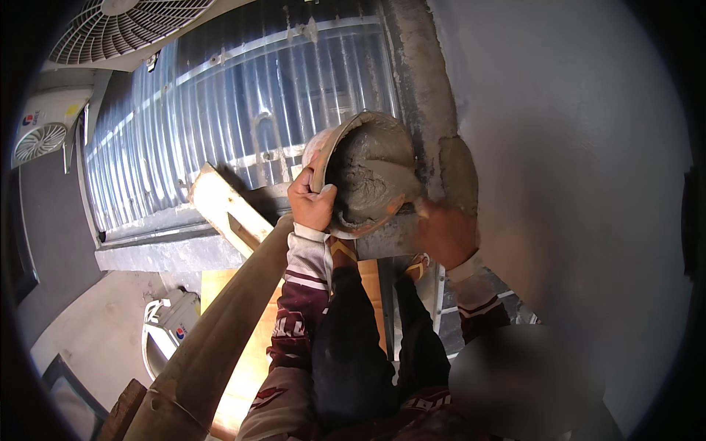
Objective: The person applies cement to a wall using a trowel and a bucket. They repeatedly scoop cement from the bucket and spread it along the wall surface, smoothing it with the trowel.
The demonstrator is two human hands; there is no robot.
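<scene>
A round bucket (318,151) is tipped toward me on the ledge, its inside coated with wet grey mortar (368,180). My left hand (312,201) grips its near left rim, thumb inside and fingers outside. At the lower right of the rim is my right hand (448,234), blurred and curled like a fist. What sits in it is hidden by the blur. Beside the bucket, a darker patch of mortar (457,176) lies along the wall's foot.
Corrugated translucent sheeting (243,110) spreads beyond the bucket. A thick bamboo pole (213,331) slants up at my left, close to a wooden board (226,209). A smooth grey wall (588,184) rises at right. Air conditioner units (55,121) hang at far left. My sandalled feet stand below the bucket.
</scene>
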